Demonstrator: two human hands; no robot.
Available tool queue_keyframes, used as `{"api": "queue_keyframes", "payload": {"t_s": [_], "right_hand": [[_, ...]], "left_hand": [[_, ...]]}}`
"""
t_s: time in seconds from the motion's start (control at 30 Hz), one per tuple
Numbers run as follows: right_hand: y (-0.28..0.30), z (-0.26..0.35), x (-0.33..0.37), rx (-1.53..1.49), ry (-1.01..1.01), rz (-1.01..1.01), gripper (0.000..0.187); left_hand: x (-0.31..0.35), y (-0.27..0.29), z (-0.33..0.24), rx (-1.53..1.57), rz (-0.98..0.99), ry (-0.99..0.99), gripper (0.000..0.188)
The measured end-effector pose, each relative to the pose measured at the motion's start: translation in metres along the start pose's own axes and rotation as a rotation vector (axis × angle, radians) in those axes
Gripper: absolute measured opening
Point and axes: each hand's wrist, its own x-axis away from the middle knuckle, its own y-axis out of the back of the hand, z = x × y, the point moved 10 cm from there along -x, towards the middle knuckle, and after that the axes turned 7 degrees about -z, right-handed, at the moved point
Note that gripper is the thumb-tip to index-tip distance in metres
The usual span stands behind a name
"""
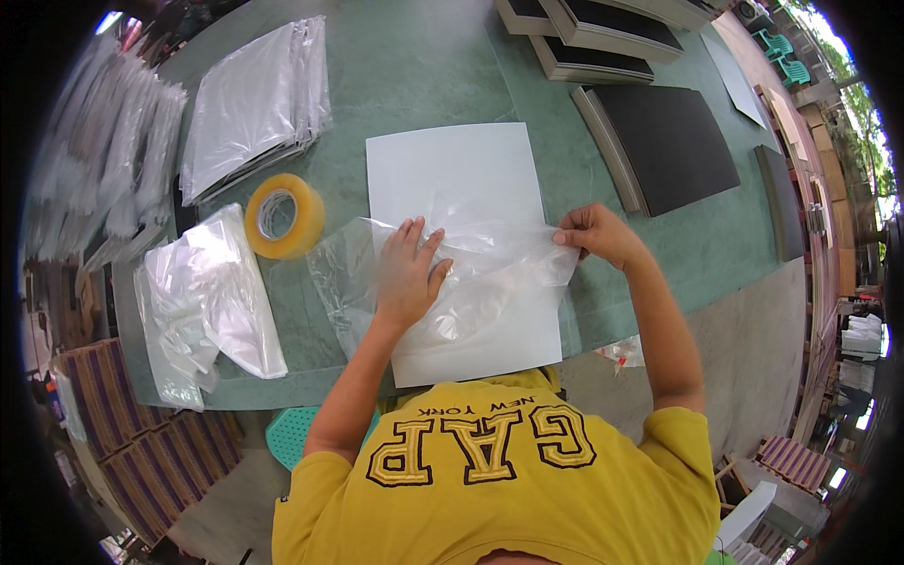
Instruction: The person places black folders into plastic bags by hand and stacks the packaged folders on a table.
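A white sheet [452, 169] lies on the green table in front of me, with a clear plastic bag [490, 273] spread across its middle. My left hand [411, 273] rests on the bag with its fingers spread, pressing it against the sheet. At the bag's right upper corner, my right hand [595, 235] pinches the film between thumb and fingers. Left of the sheet stands a roll of yellowish tape [309, 218] on its side face. Nearer to me on the left is a loose pile of clear plastic bags [240, 311].
Wrapped flat stacks [250, 94] and a row of plastic-covered packets [122, 151] fill the far left. Black-covered boards [669, 141] sit at the right, with more stacked boards [598, 61] behind. A turquoise stool [292, 438] is below the table [414, 66] edge.
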Motion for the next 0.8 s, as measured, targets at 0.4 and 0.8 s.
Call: {"api": "queue_keyframes", "payload": {"t_s": [0.4,0.8], "right_hand": [[-0.032,0.024,0.012,-0.292,0.026,0.079,0.019],[-0.051,0.055,0.034,-1.142,0.131,0.077,0.017]], "left_hand": [[-0.006,0.021,0.020,0.364,-0.065,0.264,0.020],[0.016,0.046,0.117,0.848,-0.058,0.925,0.013]]}}
